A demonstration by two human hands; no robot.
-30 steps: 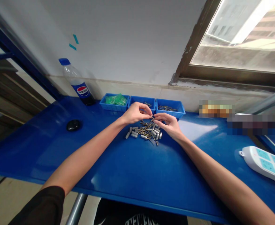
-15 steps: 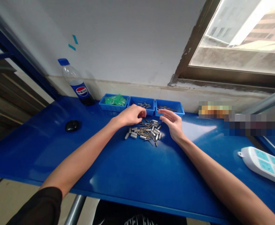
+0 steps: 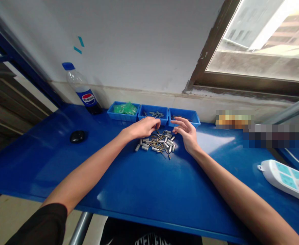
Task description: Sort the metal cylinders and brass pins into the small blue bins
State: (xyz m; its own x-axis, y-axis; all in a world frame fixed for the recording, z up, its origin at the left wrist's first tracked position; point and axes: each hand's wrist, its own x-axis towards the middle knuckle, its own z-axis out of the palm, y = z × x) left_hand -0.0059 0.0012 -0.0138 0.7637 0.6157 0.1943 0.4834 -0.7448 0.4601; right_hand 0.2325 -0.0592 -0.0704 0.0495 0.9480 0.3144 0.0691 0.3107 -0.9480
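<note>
Curling by the metal pieces (image 3: pixel 159 143), the left hand (image 3: pixel 146 127) hides any grip, I can't tell; the right hand (image 3: pixel 187 132) is loosely open.

The left grip (image 3: pixel 144 127) and the right grip (image 3: pixel 189 134) are showing bare fingers and bare wrists. Behind the left grip, the left forearm (image 3: pixel 93 166) is extending bare to a black sleeve (image 3: pixel 44 224), whose curved hem is encircling the arm near the elbow. Behind the right grip, the right forearm (image 3: pixel 231 185) is also appearing bare. Nearer the body than both grips, black clothing (image 3: pixel 129 229) is showing pale, arched lettering (image 3: pixel 152 240); the lower frame edge is cutting off the characters, leaving the wording unclear.
</note>
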